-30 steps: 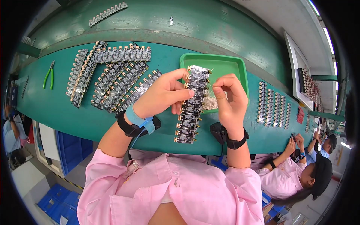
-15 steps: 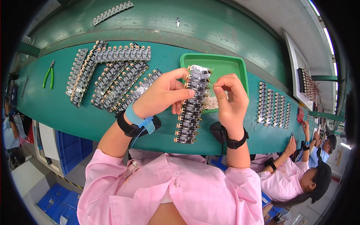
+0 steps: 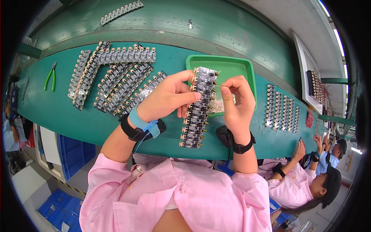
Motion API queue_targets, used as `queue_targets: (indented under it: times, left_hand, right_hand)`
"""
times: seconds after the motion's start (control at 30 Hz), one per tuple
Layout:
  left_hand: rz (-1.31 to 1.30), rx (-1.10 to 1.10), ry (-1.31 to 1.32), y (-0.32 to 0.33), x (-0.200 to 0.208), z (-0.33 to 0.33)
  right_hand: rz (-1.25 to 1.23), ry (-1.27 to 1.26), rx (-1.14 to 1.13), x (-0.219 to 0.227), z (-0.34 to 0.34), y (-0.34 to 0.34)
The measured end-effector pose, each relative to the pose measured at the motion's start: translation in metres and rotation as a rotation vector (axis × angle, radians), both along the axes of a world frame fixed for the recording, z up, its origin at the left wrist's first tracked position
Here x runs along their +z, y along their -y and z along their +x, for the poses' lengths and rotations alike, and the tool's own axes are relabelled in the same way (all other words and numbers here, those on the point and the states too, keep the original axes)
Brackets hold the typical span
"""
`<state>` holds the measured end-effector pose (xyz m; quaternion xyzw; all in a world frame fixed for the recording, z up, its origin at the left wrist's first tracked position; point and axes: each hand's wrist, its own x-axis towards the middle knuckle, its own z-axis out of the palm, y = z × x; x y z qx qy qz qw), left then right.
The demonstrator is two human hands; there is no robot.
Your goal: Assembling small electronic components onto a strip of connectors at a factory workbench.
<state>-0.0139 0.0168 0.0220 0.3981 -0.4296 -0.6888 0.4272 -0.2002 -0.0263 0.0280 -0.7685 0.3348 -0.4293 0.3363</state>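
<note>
My left hand (image 3: 170,94) grips a long strip of joined circuit boards (image 3: 196,114) near its far end, thumb on top. Round metal parts line the strip's left edge, and short yellowish pins or wires stick out along its right edge. My right hand (image 3: 239,102) is closed in a pinch on a thin pale wire (image 3: 220,85), close to the strip's upper right edge. Behind both hands stands a green tray (image 3: 252,77), with a heap of thin pale wires (image 3: 218,105) in it, partly hidden by the strip and my right hand.
Several circuit board strips (image 3: 123,83) lie piled on the left, beside green-handled cutters (image 3: 50,77). More strips (image 3: 282,108) stand in a row to the right. Another strip (image 3: 121,12) rests on the green belt (image 3: 166,19) beyond. A co-worker (image 3: 297,181) sits to the right.
My right fingers have shifted very slightly, still pinching the wire near the strip. The strip on the far belt has moved a little to the right. My left hand stays put.
</note>
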Motion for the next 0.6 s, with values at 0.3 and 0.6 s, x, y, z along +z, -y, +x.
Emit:
queue_targets:
  times: [0.3, 0.6]
  left_hand:
    - [-0.018, -0.036, 0.012, -0.0016, 0.0021, 0.0003]
    - [-0.006, -0.017, -0.004, 0.0005, 0.0019, 0.0004]
  right_hand:
    - [0.216, 0.057, 0.004, -0.0033, 0.0001, 0.0028]
    - [0.238, 0.116, -0.06, 0.0024, 0.0042, 0.0035]
